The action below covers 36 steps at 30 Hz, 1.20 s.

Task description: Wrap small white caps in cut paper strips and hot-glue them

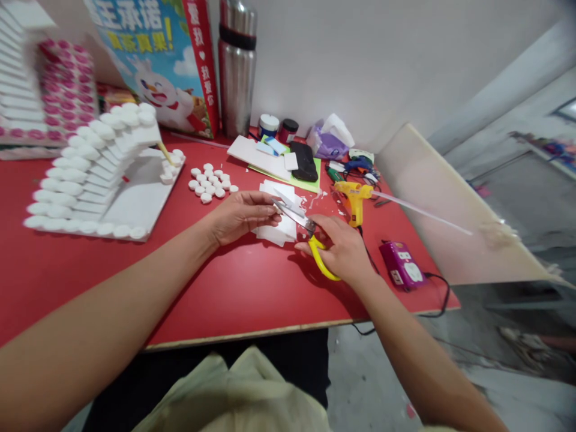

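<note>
My right hand (339,246) grips a pair of yellow-handled scissors (324,264). Its blades point left, toward my left hand, and look parted. My left hand (240,216) is closed in a pinch at the blade tips, on what looks like a small white piece, mostly hidden by the fingers. Under both hands lie white sheets (284,231) with white scraps around them. Left of the sheets is a cluster of round white pieces (209,181). A white model with a curved staircase (103,174), edged with similar rounds, stands farther left.
A yellow glue gun (353,195) with a long clear stick and a purple power socket (405,267) are at the right. Behind stand a steel flask (237,72), jars, a black case (303,161) and a tissue pack (330,141). A pale board (450,210) borders the red table (234,294).
</note>
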### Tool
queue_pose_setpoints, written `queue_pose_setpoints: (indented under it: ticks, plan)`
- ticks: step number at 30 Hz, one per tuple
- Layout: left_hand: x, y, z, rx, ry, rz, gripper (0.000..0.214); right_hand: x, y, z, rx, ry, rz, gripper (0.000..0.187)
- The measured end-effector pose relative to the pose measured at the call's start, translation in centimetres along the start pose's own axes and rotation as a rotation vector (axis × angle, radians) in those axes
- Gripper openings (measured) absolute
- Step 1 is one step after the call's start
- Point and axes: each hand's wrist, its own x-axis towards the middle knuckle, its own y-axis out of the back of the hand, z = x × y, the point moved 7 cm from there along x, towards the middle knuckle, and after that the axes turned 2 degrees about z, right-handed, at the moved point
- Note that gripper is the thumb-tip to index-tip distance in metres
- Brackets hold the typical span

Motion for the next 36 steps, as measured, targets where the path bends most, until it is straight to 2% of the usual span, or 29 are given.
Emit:
queue_pose_setpoints:
  ticks: [10,18,23,28,36]
  plan:
    - [0.0,0.0,-0.2,0.026,0.026,0.01,0.026,0.0,0.2,-0.4,-0.015,0.052,0.032,0.053]
    - [-0.2,0.2,-0.2,0.014,0.045,0.06,0.029,-0.3,0.1,0.4,0.052,-0.041,0.049,0.052]
    - [-0.1,-0.1,0.2,0.037,-0.014,0.057,0.03,0.0,0.6,0.9,0.087,-0.097,0.005,0.058]
    - [0.0,-0.3,0.3,0.092,-0.063,0.052,0.025,-0.2,0.5,0.7,0.052,-0.064,-0.035,0.058]
    - [0.0,-0.3,0.5,0.198,-0.076,0.087,0.023,-0.2,0.3,-0.1,-0.054,0.012,-0.022,0.06]
